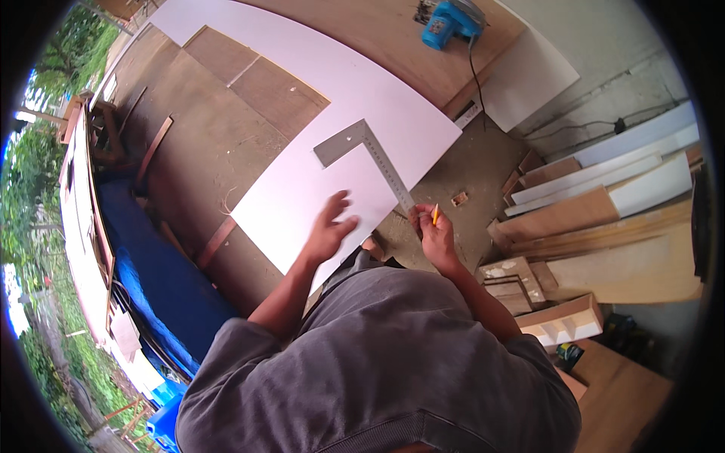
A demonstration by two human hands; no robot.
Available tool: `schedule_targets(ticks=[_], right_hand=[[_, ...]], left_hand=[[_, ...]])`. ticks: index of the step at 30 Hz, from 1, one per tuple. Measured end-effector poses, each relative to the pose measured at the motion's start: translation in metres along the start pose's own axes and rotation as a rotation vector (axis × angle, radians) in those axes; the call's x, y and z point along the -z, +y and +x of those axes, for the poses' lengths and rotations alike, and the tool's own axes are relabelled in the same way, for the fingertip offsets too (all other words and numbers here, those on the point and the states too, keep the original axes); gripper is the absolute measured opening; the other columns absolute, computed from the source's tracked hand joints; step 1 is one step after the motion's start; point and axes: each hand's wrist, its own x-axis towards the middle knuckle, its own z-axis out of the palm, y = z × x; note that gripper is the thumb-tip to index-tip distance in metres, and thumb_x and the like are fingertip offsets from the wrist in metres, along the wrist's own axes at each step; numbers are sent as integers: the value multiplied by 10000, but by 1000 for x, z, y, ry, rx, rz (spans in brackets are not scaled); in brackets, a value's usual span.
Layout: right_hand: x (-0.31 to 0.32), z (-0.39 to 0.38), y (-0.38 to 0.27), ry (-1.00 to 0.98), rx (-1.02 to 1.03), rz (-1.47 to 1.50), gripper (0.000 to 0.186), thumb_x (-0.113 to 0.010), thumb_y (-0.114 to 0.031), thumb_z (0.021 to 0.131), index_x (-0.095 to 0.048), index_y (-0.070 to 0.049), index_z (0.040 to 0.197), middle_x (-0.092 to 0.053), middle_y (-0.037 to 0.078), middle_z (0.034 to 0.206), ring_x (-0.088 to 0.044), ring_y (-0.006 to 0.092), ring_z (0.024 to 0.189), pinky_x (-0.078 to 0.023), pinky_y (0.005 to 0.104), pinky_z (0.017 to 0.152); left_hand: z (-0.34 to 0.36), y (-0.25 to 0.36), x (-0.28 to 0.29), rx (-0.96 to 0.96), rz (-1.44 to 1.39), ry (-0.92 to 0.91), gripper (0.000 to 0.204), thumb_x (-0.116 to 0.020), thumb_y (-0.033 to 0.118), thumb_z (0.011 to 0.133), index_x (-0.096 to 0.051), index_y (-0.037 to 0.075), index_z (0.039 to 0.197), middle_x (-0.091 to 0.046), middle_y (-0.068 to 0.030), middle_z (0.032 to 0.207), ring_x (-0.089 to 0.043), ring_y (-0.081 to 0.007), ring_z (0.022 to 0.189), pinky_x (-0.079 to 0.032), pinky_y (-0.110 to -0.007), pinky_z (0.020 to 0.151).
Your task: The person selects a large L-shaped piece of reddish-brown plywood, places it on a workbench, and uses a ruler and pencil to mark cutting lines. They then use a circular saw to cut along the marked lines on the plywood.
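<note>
Plainly, a steel square (368, 138) is held at the end of its long arm by the right hand (436, 230), whose grip is wrapped closely around it, with a yellow pencil (436, 214) also kept between the fingers. The near edge of the white sheet (393, 102) is crossed by the long arm, while the short arm is carried over the sheet's surface, to the left of its right-hand corner; whether the sheet is touched by the square cannot be told. The left hand (330, 229) is poised over the sheet's near portion, its grip loosely spread, and nothing is seen to be held in it. Beyond the sheet's far edge, a blue circular saw (449, 26) is set on a brown board (393, 45). Off the right-hand corner, long board strips (589, 189) are laid beside the wall (634, 87).
</note>
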Motion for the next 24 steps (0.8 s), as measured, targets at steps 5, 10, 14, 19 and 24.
schedule_targets(ticks=[5,10,14,19,24], right_hand=[[-14,30,-26,-190,173,3,209,-458,-12,975,-609,-11,1119,-627,39,940,-585,126,877,-478,302,793],[8,61,-39,-149,531,-347,215,-504,34,944,-642,1,1107,-637,123,1034,-613,244,1035,-473,356,919],[59,96,-44,14,-142,412,287,-493,-313,1047,-617,-63,979,-460,-23,653,-423,71,534,-362,242,493],[121,132,-56,-387,-260,767,579,-468,-652,958,-635,-101,1020,-332,-69,550,-248,63,424,-234,241,400],[138,149,-18,-569,-300,59,515,-509,-572,986,-632,-78,1068,-398,-80,585,-360,40,440,-328,235,417]], left_hand=[[65,47,-84,-164,-299,-182,503,-594,193,967,-390,25,1395,-632,-177,1108,-613,-296,1088,-519,-417,871],[88,106,-84,-215,161,96,216,-471,87,934,-483,35,1143,-610,-192,699,-646,-389,681,-495,-478,646],[112,123,-68,-346,567,238,238,-565,55,841,-564,57,1078,-612,-156,710,-638,-361,703,-491,-442,653],[151,93,-58,-680,912,215,172,-668,108,746,-627,110,913,-635,-105,811,-632,-342,822,-486,-465,721],[180,48,-57,-761,1300,-1,103,-696,170,767,-595,174,787,-547,-15,812,-569,-245,856,-438,-404,784]])
